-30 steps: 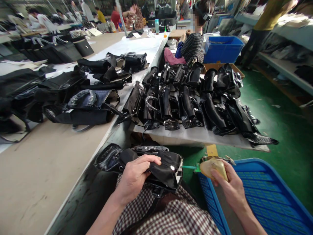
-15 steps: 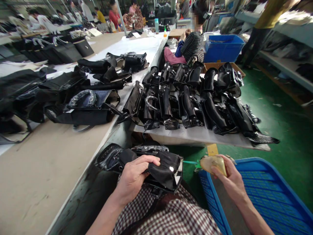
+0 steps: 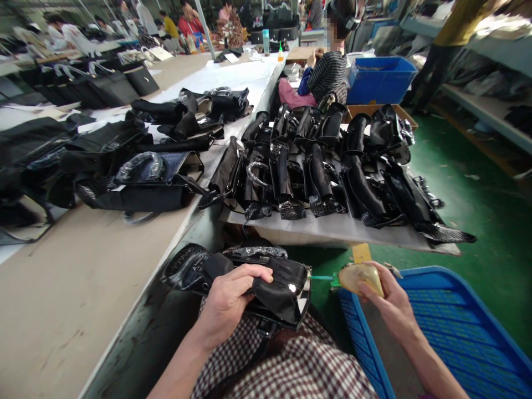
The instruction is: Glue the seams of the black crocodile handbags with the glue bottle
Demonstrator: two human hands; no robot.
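Note:
A black handbag (image 3: 282, 277) with a plastic-wrapped handle rests on my lap, over a checked apron (image 3: 286, 366). My left hand (image 3: 228, 296) is closed on its dark lining, thumb and fingers pinching the material. In my right hand (image 3: 388, 296) is a yellowish squeeze bottle (image 3: 361, 279), tilted sideways with fingers wrapped round it. Its thin green nozzle points left, and the tip meets the bag's right-hand edge. Whether anything comes out of the tip is too small to tell.
Several black bags (image 3: 316, 180) stand in rows on a white-topped table (image 3: 291, 235) ahead. More bags (image 3: 137, 177) lie on the long workbench (image 3: 103, 249) at left. A blue plastic basket (image 3: 469, 332) sits low at right. A seated person (image 3: 328, 75) works beyond the table.
The bottle has shifted very slightly left, and its nozzle tip now sits at the bag's edge. My left hand and the bag have hardly moved.

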